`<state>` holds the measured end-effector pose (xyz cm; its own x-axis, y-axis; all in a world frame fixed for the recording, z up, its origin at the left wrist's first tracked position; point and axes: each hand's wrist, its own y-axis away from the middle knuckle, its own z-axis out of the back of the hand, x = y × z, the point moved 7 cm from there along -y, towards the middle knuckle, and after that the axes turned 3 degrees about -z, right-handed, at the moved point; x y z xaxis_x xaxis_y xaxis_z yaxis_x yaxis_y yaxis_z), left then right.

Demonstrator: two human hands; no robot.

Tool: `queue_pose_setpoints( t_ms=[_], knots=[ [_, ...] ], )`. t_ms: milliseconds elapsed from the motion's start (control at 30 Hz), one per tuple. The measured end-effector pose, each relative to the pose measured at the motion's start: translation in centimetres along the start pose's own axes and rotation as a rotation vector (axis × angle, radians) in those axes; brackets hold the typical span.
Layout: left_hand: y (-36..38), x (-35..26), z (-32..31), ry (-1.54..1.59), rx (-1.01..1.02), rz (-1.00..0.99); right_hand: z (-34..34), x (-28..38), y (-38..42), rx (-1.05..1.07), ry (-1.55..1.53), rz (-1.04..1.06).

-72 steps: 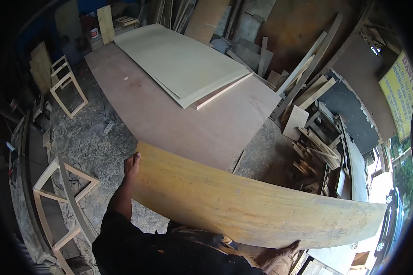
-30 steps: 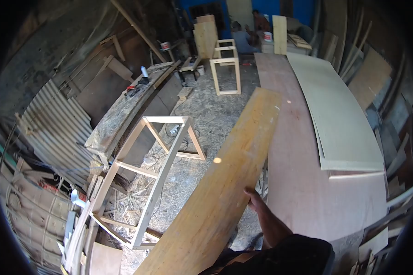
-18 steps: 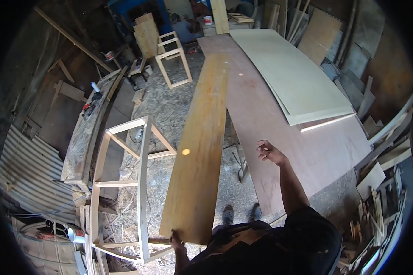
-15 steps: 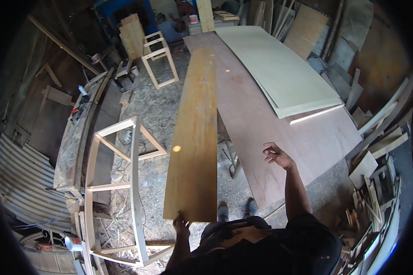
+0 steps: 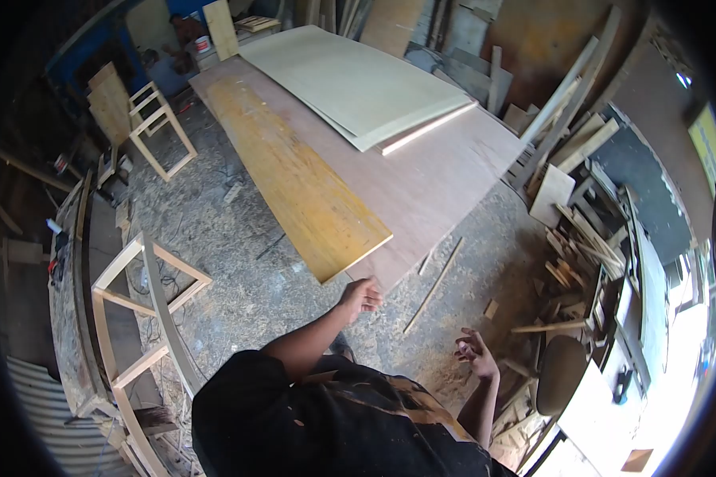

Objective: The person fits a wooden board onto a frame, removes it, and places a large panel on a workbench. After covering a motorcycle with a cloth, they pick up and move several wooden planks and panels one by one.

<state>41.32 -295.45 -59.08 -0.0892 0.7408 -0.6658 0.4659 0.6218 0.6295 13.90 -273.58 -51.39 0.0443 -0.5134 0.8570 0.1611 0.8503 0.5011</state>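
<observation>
A long yellowish-brown plywood strip (image 5: 294, 179) lies slanted along the left side of a large reddish-brown sheet (image 5: 445, 187), with its near end close to me. My left hand (image 5: 362, 298) is just below that end, apart from it, fingers loosely curled with nothing visible in them. Farther right, my right hand (image 5: 476, 355) hangs over the floor beside the offcuts. Its fingers are bent but apart, and I see nothing clearly held. Pale green-grey panels (image 5: 358, 83) rest on the far part of the reddish-brown sheet.
An open wooden frame (image 5: 153, 318) stands at the left, beside a long worn bench (image 5: 75, 318). Another frame (image 5: 163, 131) is farther back. Wood offcuts (image 5: 577, 254) are piled at the right, and a thin stick (image 5: 435, 285) lies on the floor. A person (image 5: 167, 71) is at the back.
My left hand has let go of the plywood strip, which now lies over the reddish-brown sheet's left side. The view has swung right, and my right hand is now lower, near the offcuts.
</observation>
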Motion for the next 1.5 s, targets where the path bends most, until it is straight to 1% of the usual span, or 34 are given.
queue_pose_setpoints(
  t_ms=[33,67,100,133,200,233,267,300,367,433,533,567,633,700,767,800,867,900,967,1000,1033,1067,1100,1167,1200,1267,1300,1367,1467,1500],
  knots=[
    [1.0,0.4,-3.1,-0.019,0.017,0.028,-0.3,-1.1,2.4,-0.034,-0.044,-0.018],
    [2.2,1.6,-7.6,-0.259,0.233,0.066,-0.4,-2.9,4.3,-0.053,-0.071,-0.005],
    [3.7,3.8,-10.9,-0.495,0.456,0.106,-0.7,-5.0,6.3,-0.075,-0.102,0.006],
    [4.4,6.0,-12.2,-0.525,0.486,0.146,-1.2,-7.2,8.3,-0.113,-0.14,-0.015],
    [4.3,9.7,-17.7,-0.848,0.623,0.101,-1.9,-9.9,12.3,-0.138,-0.13,-0.007],
    [4.7,12.0,-19.9,-0.943,0.622,0.09,-2.4,-10.9,14.9,-0.17,-0.133,-0.025],
    [5.0,14.3,-21.7,-1.061,0.65,0.074,-2.6,-12.1,17.2,-0.197,-0.048,-0.055],
    [5.6,17.1,-23.5,-1.106,0.701,0.107,-2.9,-13.7,19.7,-0.231,0.006,-0.062],
    [8.4,22.9,-25.1,-1.221,0.81,0.19,-3.4,-16.2,25.2,-0.291,0.018,-0.107],
    [11.1,27.9,-26.5,-1.339,0.929,0.262,-3.7,-19.5,30.5,-0.406,0.002,-0.172],
    [14.1,32.9,-25.1,-1.552,1.09,0.399,-4.6,-24.2,37.4,-0.591,-0.085,-0.318],
    [14.9,33.9,-25.7,-1.601,1.141,0.395,-5.2,-24.9,39.3,-0.649,-0.124,-0.32],
    [16.6,35.7,-25.9,-1.847,1.36,0.485,-7.6,-26.7,43.1,-0.794,-0.388,-0.355],
    [17.5,37.2,-27.9,-1.944,1.471,0.515,-10.9,-27.7,46.1,-0.946,-0.392,-0.443],
    [18.2,38.8,-30.9,-2.041,1.596,0.539,-15.6,-28.4,48.1,-1.088,-0.591,-0.479],
    [18.7,39.9,-32.7,-2.083,1.699,0.51,-18.3,-28.9,48.2,-1.134,-0.63,-0.488],
    [20.2,42.9,-35.6,-2.135,1.868,0.464,-24.4,-29.8,48.2,-1.389,-0.854,-0.527],
    [20.9,44.3,-36.9,-2.158,1.925,0.445,-26.4,-29.3,47.4,-1.398,-0.887,-0.545],
    [24.0,46.5,-39.0,-2.146,2.061,0.39,-30.7,-28.6,46.0,-1.423,-1.164,-0.596],
    [25.9,47.1,-39.5,-2.144,2.072,0.398,-31.9,-28.6,45.2,-1.41,-1.181,-0.623],
    [28.5,47.7,-39.8,-2.068,2.097,0.517,-32.3,-28.6,44.7,-1.423,-1.177,-0.626],
    [31.1,48.4,-40.2,-1.987,2.116,0.628,-32.7,-28.8,44.2,-1.435,-1.252,-0.586],
    [33.5,49.4,-40.5,-1.977,2.13,0.614,-32.8,-29.2,44.1,-1.445,-1.325,-0.544],
    [39.4,51.3,-40.0,-1.84,2.266,0.78,-32.7,-31.4,44.8,-1.479,-1.336,-0.506],
    [42.3,52.2,-40.5,-1.828,2.274,0.768,-32.5,-32.5,45.9,-1.499,-1.358,-0.468],
    [49.1,54.2,-42.3,-1.717,2.331,0.816,-31.2,-33.9,49.7,-1.554,-1.328,-0.466],
    [52.1,55.5,-43.7,-1.656,2.344,0.825,-30.9,-34.5,51.8,-1.595,-1.315,-0.462],
    [57.0,59.5,-47.3,-1.531,2.29,0.887,-30.9,-37.2,56.1,-1.618,-1.284,-0.447],
    [63.9,64.2,-54.3,-1.336,2.129,0.862,-31.2,-38.7,63.8,-1.723,-1.289,-0.458],
    [65.8,65.3,-56.8,-1.253,2.062,0.852,-31.6,-39.2,66.2,-1.727,-1.267,-0.463]
  ],
)
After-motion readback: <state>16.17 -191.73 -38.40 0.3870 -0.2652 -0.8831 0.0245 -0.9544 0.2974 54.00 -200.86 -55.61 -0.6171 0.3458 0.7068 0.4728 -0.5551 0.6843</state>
